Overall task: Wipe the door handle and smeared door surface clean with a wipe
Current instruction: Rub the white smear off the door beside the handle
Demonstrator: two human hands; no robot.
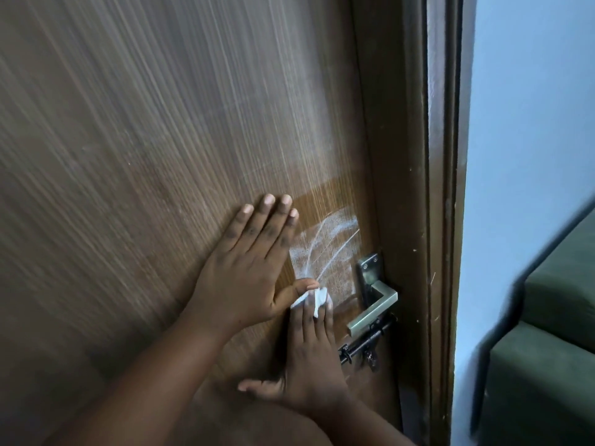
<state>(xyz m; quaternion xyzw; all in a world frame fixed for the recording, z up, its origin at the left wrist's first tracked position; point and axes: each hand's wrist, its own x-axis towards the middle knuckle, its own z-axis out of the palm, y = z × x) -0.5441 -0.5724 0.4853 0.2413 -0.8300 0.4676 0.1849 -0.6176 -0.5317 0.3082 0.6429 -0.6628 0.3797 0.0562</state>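
A brown wood-grain door fills the view. A white chalky smear marks it just left of the metal lever handle. My right hand presses a small white wipe flat against the door at the smear's lower edge, its fingers on top of the wipe. My left hand lies open and flat on the door to the left of the smear, with its thumb touching the wipe. The handle is a short way right of the wipe and is not touched.
A dark sliding bolt latch sits just below the handle. The dark brown door frame runs along the right, with a pale blue wall beyond it. A green sofa stands at the lower right.
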